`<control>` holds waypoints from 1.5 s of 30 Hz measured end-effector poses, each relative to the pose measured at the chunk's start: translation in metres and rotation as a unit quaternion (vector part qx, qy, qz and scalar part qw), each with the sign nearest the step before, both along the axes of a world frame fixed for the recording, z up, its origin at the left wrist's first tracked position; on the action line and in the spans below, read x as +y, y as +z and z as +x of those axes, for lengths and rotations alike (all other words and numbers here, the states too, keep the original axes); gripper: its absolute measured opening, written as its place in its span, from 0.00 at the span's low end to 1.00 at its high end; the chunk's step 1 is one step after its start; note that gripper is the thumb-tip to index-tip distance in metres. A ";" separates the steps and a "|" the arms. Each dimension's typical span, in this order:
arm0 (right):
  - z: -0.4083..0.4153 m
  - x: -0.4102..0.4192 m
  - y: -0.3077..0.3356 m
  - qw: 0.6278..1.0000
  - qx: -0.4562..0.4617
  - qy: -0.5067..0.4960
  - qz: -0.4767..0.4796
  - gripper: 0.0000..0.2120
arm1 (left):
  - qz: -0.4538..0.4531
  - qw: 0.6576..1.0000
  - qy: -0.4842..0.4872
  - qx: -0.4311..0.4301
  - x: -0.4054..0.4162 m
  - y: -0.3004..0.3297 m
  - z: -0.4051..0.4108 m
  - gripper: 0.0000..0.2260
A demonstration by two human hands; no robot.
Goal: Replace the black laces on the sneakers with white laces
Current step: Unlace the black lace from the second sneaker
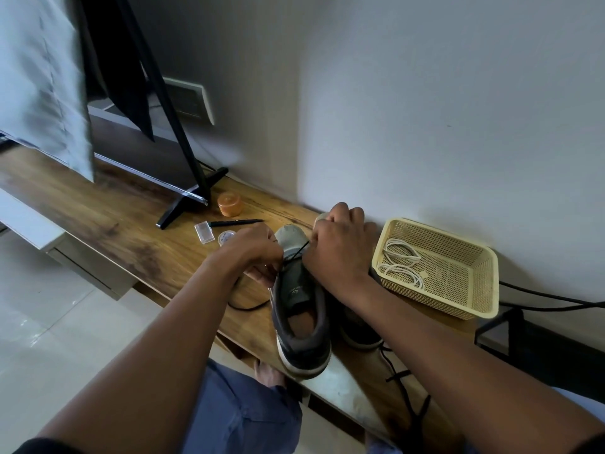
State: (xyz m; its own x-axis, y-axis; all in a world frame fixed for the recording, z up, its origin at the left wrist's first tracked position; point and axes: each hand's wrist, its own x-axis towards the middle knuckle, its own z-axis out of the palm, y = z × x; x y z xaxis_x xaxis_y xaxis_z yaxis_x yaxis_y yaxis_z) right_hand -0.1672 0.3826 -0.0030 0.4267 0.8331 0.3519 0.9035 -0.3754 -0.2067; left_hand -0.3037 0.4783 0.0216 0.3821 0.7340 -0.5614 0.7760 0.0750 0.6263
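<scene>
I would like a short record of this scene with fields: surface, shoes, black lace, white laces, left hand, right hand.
surface: wooden shelf along the wall
shoes: two dark sneakers, near sneaker between the hands, far sneaker mostly hidden under the right arm
black lace: black lace still at the near sneaker's toe end
white laces: white laces lying in the yellow basket
left hand: left hand grips at the lace
right hand: right hand curled, pulling the lace

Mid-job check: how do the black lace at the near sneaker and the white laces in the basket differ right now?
The black lace is stretched taut over the near sneaker between the left hand and right hand; the white laces lie loosely coiled. The black lace is being gripped; the white laces sit untouched in the yellow basket. Both are thin cords.
</scene>
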 end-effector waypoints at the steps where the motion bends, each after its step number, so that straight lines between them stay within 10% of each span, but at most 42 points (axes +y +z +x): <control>1: 0.001 0.000 0.000 1.000 0.003 0.004 -0.002 0.07 | 0.004 1.000 0.002 -0.001 0.000 0.000 0.000 0.08; 9: -0.025 -0.005 -0.015 0.974 -0.084 0.180 -0.105 0.10 | 0.013 1.000 0.000 -0.003 0.001 0.001 -0.002 0.08; 19: 0.004 0.001 0.005 0.999 0.036 -0.002 0.020 0.08 | -0.003 1.000 -0.005 -0.002 0.001 0.000 0.001 0.06; 30: -0.027 -0.004 -0.016 0.979 -0.076 0.160 -0.099 0.09 | 0.019 1.000 -0.005 -0.006 0.000 0.001 -0.002 0.07; 40: 0.021 0.003 0.014 0.999 -0.014 -0.035 0.030 0.10 | 0.002 1.000 0.001 -0.006 -0.002 -0.002 0.001 0.07; 45: 0.004 0.003 0.010 0.993 -0.016 0.118 -0.022 0.17 | 0.006 1.000 0.002 -0.014 0.000 0.000 -0.002 0.08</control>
State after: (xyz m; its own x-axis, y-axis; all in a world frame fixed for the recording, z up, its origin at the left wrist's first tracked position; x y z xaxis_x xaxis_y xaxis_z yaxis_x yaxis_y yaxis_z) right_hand -0.1635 0.3858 0.0067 0.2060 0.9238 0.3228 0.9734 -0.1597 -0.1641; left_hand -0.3056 0.4785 0.0213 0.3942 0.7427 -0.5413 0.7578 0.0706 0.6486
